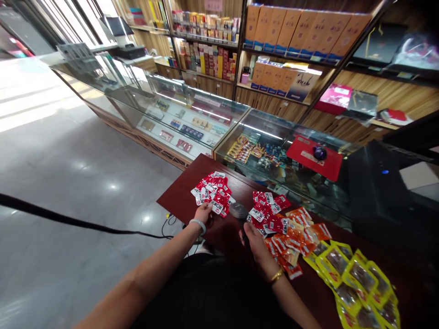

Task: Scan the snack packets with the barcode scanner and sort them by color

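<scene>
My left hand (204,215), with a pale bracelet at the wrist, is at the near edge of a pile of red-and-white snack packets (210,186). Its fingers are closed on the corner of one small packet (217,207). Wrapped in my right hand (256,242), which wears a gold bracelet, is a dark handheld barcode scanner (238,210); its head points left toward that pile. Just beyond my right hand lies a second heap of red packets (264,211). Orange packets (295,235) spread to the right, touching it.
Yellow-edged clear packets (356,278) cover the right part of the dark red table (181,192). Behind it stands a glass display counter (226,132) with a red mat (315,157) and a mouse on top. Boxed goods fill the back shelves. A black cable (78,222) crosses at left.
</scene>
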Demonstrator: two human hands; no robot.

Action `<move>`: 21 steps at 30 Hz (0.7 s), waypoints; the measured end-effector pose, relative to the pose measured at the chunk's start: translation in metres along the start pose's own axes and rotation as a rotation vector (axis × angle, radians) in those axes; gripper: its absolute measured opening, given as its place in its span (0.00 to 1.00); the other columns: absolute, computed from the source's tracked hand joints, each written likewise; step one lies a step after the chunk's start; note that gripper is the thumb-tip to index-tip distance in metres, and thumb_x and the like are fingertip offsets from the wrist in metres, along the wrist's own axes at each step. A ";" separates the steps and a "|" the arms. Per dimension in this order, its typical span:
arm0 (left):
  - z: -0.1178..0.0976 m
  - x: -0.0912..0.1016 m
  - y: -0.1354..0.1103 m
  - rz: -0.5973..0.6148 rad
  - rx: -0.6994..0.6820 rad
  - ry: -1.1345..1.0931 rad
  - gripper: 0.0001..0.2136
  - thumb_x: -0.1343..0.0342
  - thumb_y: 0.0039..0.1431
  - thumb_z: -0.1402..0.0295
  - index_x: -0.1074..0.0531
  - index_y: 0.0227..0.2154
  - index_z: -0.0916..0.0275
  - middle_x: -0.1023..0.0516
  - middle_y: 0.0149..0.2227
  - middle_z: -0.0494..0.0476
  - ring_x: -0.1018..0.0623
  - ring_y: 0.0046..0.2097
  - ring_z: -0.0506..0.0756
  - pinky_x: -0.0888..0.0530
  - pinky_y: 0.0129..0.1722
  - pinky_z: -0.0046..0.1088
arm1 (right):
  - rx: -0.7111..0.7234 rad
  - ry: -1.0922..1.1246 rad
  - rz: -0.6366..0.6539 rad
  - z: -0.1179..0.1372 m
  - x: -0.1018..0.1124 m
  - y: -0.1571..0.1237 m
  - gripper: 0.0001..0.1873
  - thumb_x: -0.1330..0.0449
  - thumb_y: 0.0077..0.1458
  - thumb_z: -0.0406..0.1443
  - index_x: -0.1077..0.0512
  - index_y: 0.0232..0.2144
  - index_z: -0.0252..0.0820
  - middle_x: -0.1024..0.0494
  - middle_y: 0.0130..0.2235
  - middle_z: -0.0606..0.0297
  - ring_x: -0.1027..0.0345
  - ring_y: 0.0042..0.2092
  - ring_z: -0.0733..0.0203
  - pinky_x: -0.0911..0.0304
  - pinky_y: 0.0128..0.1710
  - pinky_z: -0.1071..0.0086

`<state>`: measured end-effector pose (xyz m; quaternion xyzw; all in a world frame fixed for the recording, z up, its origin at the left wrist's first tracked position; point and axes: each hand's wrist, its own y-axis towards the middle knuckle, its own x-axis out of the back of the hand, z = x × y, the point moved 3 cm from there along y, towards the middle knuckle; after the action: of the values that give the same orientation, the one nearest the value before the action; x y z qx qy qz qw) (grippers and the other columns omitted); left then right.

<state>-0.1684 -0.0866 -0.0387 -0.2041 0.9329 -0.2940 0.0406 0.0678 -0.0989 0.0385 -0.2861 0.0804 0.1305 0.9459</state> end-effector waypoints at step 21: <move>-0.033 -0.202 0.000 0.239 -0.385 1.118 0.26 0.40 0.49 0.51 0.31 0.43 0.67 0.31 0.48 0.69 0.27 0.48 0.61 0.34 0.49 0.33 | 0.043 0.157 -0.404 -0.037 0.095 -0.056 0.26 0.42 0.49 0.59 0.35 0.28 0.43 0.34 0.21 0.73 0.44 0.19 0.69 0.48 0.17 0.74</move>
<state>0.0092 0.0126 -0.0201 0.0841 0.8657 -0.1761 -0.4611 0.1720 -0.1452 0.0157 -0.2855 0.0974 -0.0861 0.9495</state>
